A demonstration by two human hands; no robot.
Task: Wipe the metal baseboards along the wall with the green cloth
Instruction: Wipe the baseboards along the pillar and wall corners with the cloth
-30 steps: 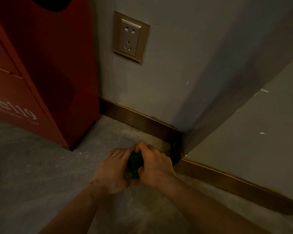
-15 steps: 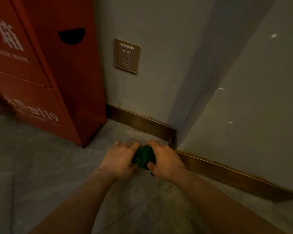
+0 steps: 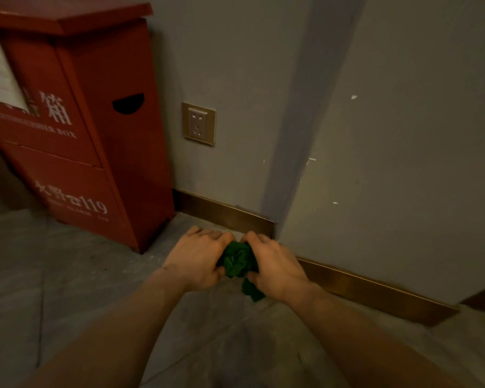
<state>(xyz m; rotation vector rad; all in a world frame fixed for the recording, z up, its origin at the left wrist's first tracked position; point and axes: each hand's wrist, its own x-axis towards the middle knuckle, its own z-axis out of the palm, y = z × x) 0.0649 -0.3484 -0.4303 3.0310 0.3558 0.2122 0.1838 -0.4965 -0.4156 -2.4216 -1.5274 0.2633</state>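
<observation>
Fingers (image 3: 207,238) of the left hand (image 3: 198,257) and right hand (image 3: 275,264) pinch the bunched green cloth (image 3: 237,260) between them, above the floor (image 3: 67,275), just before the corner baseboard (image 3: 227,215). A loose tail hangs down; I think it may drag in floor dust and smear the metal. Farther left, the red box (image 3: 95,135) reads "BOX" and "119".

— How many cloths are you holding?
— One cloth (image 3: 239,261), in my two hands.
— Baseboards?
— Two baseboards (image 3: 224,215) in view. One socket (image 3: 198,123), one red box (image 3: 76,141).
</observation>
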